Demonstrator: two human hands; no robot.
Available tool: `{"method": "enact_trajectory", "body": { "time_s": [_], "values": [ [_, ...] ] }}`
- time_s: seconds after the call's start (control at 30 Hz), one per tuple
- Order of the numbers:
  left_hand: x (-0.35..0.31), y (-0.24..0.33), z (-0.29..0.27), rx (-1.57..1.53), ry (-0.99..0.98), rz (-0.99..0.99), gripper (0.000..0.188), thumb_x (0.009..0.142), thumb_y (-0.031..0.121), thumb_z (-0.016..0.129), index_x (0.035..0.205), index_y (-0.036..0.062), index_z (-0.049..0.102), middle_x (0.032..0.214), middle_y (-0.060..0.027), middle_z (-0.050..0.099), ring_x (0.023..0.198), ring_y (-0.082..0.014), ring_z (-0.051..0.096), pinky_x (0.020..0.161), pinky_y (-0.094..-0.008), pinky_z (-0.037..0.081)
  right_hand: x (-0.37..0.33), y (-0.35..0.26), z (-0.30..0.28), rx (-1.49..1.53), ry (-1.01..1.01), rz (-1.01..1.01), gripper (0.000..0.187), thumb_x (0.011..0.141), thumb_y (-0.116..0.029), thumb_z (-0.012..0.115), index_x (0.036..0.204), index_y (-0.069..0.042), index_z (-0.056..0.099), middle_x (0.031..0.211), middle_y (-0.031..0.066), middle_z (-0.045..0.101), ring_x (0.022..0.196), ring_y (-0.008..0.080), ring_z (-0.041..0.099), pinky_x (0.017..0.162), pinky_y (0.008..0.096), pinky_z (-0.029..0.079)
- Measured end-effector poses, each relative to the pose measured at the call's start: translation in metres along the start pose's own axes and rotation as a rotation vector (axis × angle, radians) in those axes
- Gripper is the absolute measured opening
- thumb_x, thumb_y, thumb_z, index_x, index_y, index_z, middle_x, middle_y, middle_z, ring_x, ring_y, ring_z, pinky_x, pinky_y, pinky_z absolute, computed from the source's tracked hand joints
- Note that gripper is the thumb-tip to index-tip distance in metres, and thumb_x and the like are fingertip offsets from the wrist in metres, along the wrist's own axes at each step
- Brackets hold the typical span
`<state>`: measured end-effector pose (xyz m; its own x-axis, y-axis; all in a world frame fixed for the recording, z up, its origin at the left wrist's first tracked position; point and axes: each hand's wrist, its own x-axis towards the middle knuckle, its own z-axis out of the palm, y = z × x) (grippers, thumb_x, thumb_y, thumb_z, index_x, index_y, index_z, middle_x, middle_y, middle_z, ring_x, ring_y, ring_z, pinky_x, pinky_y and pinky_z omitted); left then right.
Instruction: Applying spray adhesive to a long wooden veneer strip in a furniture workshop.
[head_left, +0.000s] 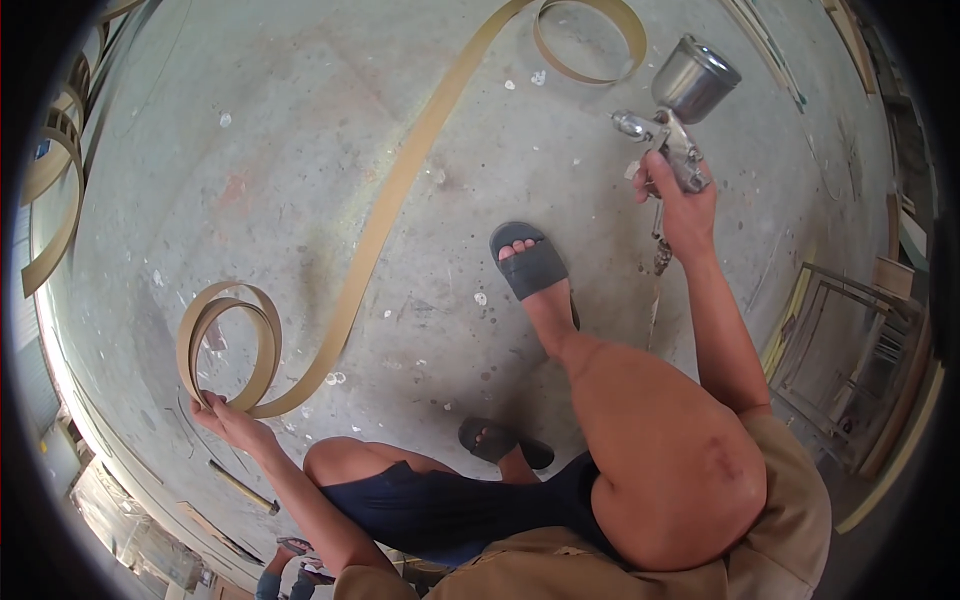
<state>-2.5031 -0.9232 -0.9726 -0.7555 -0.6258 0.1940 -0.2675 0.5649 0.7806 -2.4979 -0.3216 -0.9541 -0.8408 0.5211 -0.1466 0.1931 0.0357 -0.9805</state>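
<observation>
The left hand (232, 420) clasped the tan strip (385, 215), whose far curl (636, 38) was cut off; right of the strip, the right hand (685, 208) gripped a spray gun (680, 137)

We hold a thin, flat tan strip (405, 190) at its near coil (272, 350), whose loose, overlapping turns rest against the fingers of our left hand (240, 428). From there we see it curve out and run as a long, smooth band across the grey floor (300, 120), away from us and rightward, up to an open round loop (636, 35) at the far end. In our right hand we hold a silver spray gun (676, 150), apart from the strip, its shiny metal cup (697, 80) on top and its nozzle facing left.
</observation>
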Motion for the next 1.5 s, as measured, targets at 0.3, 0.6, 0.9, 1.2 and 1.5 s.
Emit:
{"method": "enact_trajectory", "body": {
  "time_s": [0.3,0.6,0.9,1.2,1.5],
  "values": [
    [0.0,0.003,0.007,-0.013,-0.007,0.004,0.029,0.102,0.026,0.051,0.123,0.0055,0.048,0.098,-0.0017,0.044,0.086,-0.0131,0.042,0.082,-0.0289,0.038,0.003,-0.008,-0.022,-0.159,0.08,-0.058,0.039,0.099,-0.016,0.061,0.134,-0.001,0.055,0.079,0.0028,0.061,0.067,0.01,0.058,0.061,0.0259,0.05],
    [0.002,-0.001,0.007,-0.004,-0.001,0.012,0.029,0.103,0.027,0.05,0.123,0.0054,0.049,0.099,-0.0021,0.044,0.087,-0.0135,0.042,0.083,-0.0291,0.038,-0.028,-0.016,-0.018,-0.146,0.037,0.002,0.047,0.095,-0.007,0.063,0.139,0.001,0.05,0.076,0.0017,0.06,0.064,0.0083,0.056,0.06,0.0233,0.045],
    [0.005,-0.004,0.006,-0.001,-0.02,-0.005,0.029,0.103,0.024,0.049,0.125,0.0062,0.049,0.103,-0.002,0.046,0.091,-0.0135,0.042,0.085,-0.0292,0.036,-0.048,-0.019,-0.017,-0.16,-0.091,0.042,0.048,0.097,-0.009,0.059,0.142,0.001,0.046,0.075,0.0028,0.059,0.065,0.0107,0.057,0.062,0.0255,0.047],
    [0.007,-0.008,0.006,-0.043,-0.02,-0.011,0.029,0.103,0.024,0.05,0.125,0.006,0.048,0.101,-0.0016,0.046,0.089,-0.0135,0.041,0.084,-0.0289,0.036,-0.027,-0.028,-0.028,-0.154,0.009,-0.012,0.046,0.095,-0.008,0.064,0.138,-0.001,0.052,0.077,0.0016,0.06,0.064,0.0085,0.056,0.059,0.0235,0.045],
    [0.004,-0.007,0.006,-0.048,-0.003,-0.007,0.028,0.102,0.026,0.051,0.122,0.0057,0.049,0.095,-0.0011,0.044,0.085,-0.0124,0.042,0.081,-0.0276,0.037,-0.01,-0.032,-0.031,-0.197,0.083,-0.062,0.039,0.095,-0.013,0.065,0.131,-0.001,0.057,0.076,0.0019,0.061,0.063,0.0087,0.057,0.06,0.0241,0.046]
  ]
}}
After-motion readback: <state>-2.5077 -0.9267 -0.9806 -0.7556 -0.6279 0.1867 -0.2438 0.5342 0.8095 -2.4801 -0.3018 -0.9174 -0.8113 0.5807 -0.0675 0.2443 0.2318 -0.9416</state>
